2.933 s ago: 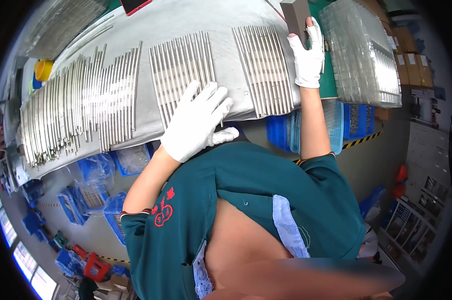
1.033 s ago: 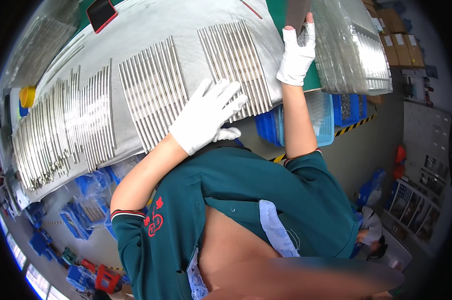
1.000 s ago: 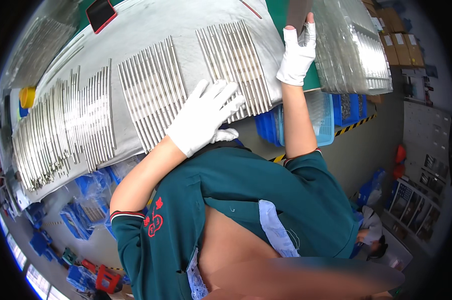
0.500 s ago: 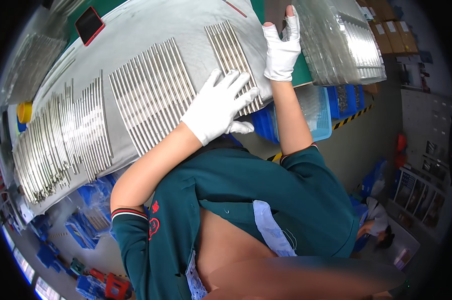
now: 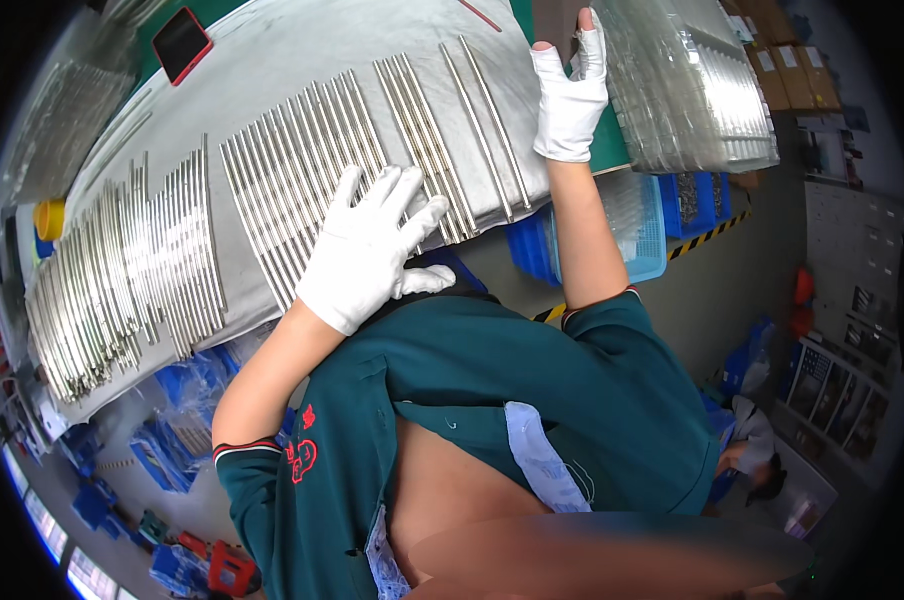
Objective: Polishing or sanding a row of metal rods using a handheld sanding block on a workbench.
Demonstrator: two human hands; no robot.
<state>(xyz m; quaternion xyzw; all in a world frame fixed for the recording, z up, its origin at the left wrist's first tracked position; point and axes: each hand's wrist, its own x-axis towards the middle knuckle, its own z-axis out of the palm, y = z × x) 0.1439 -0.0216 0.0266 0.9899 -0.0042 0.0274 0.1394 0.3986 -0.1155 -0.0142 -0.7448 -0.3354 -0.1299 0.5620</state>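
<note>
Grey tablecloth point(image 5: 272, 60) — some rods point(image 5: 368, 120) ptly hidden behind L hand point(image 5: 367, 250).

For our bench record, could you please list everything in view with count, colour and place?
Table: one, grey covering, upper area
Metal rods: many, silver, in groups across the table
Block: one, brownish, top edge, partly visible
Phone: one, black with red edge, table's far left
Stick: one, red, table's far edge
Plastic stack: one, clear, upper right
Cartons: several, brown, upper right
Basket: one, light blue, below the table
Bins: several, blue, below the table
Container: one, yellow, far left
Plasticware: count unclear, red, lower left
Coworker: one, pale top, lower right
Shirt: one, dark green, lower centre
Left hand: one, white glove, over the rods
Right hand: one, white glove, beside the block
</note>
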